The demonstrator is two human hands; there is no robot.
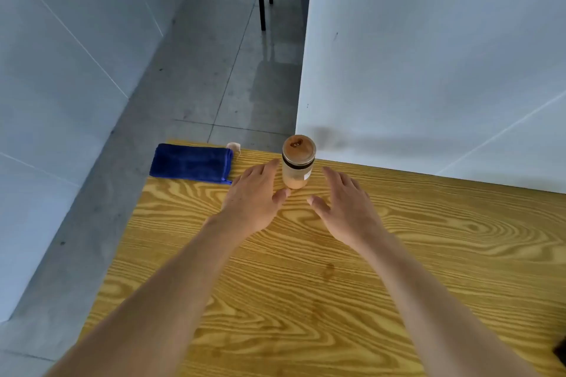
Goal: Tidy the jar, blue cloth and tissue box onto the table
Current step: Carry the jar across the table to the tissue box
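**Jar on table, both hands spread at its sides**

Stood upright near the far edge of the wooden table (306, 269): glass jar (297, 162) with brown lid, dark band under the lid, pale contents, small label on its right side. Lay folded flat at the far left corner, partly over the edge: blue cloth (191, 163). Sat just beyond the cloth's right end: small pale object (234, 147), too small to identify. Not in view: tissue box.

Flanked the jar: left hand (255, 197), fingers straight and apart, fingertips close to or touching the jar's left side, contact unclear, thumb near the base; right hand (344, 206), fingers spread and relaxed, clear of the jar. Held nothing in either hand.

Judged step: either releasing the jar after placing or closing in to reposition. If releasing, best drawn straight back and outward, no brushing of the glass, since tall and narrow, likely to tip toward the far edge. If repositioning, best gripped low on the body with both palms, slid or lifted inward, away from the edge. Still to fetch afterwards: tissue box; cloth probably wanted fully on the table.
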